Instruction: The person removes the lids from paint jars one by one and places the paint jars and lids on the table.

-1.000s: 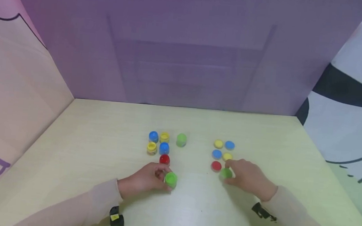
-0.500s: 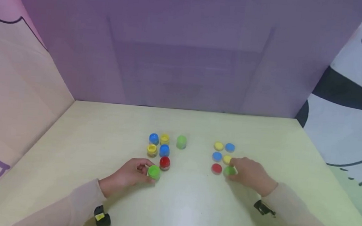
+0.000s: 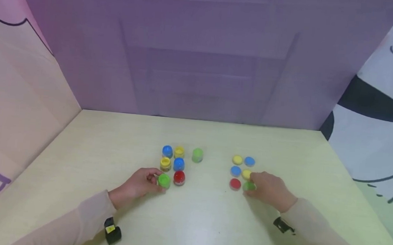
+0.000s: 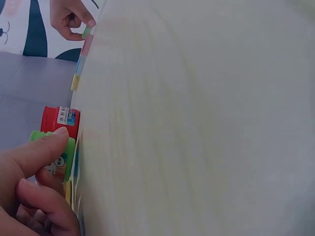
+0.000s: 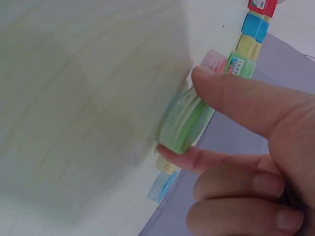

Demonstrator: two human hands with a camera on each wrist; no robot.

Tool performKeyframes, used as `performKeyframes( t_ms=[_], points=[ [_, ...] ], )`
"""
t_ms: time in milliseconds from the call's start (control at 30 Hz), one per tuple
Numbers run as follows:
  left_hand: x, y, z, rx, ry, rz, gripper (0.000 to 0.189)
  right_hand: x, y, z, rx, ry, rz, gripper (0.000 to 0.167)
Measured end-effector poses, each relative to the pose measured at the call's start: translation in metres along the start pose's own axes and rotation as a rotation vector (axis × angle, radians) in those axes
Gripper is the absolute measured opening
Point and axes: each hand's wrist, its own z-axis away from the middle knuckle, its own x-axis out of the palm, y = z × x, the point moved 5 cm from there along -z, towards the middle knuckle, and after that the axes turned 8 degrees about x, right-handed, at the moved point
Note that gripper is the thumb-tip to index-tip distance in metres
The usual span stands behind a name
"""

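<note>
Between thumb and fingers my left hand [image 3: 140, 185] pinches a small green paint jar [image 3: 164, 180], lidless at the top, just left of a red paint jar [image 3: 179, 178]. In the left wrist view the green jar [image 4: 63, 160] stands upright against the red one, its label partly behind the thumb. My right hand [image 3: 270, 190] pinches a green lid [image 5: 184, 120] by its edge, thumb on one side and forefinger on the other. That lid is at the table, beside a red lid [image 3: 235, 184] and just in front of a yellow lid [image 3: 246, 174].
Behind the red jar stand blue jars [image 3: 179, 164] and yellow jars [image 3: 165, 164] in two columns. Another green jar [image 3: 197, 155] stands apart to their right. More blue lids [image 3: 249, 161] and yellow lids [image 3: 237, 159] lie farther back. A purple panel [image 3: 201, 61] borders the table's far edge.
My left hand has carried the green jar leftward and back, from in front of the red jar to its left side. The right hand has shifted the green lid slightly right, into line beside the red lid.
</note>
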Motion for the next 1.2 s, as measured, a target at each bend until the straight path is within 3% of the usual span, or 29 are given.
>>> performKeyframes(
  t_ms=[700, 867, 1033, 1200],
  points=[
    [-0.001, 0.000, -0.008, -0.020, 0.022, 0.002, 0.046, 0.003, -0.004, -0.002, -0.012, 0.084, 0.100, 0.033],
    [0.002, 0.000, -0.009, -0.017, 0.013, 0.018, 0.048, -0.003, -0.005, 0.002, -0.027, 0.141, 0.152, 0.034],
    [0.003, 0.001, -0.009, -0.007, -0.003, 0.033, 0.049, -0.015, -0.019, 0.000, -0.132, 0.163, 0.058, 0.031],
    [-0.002, 0.000, -0.007, -0.002, -0.019, 0.062, 0.051, -0.020, -0.045, -0.026, -0.159, 0.096, 0.002, 0.035]
  ],
)
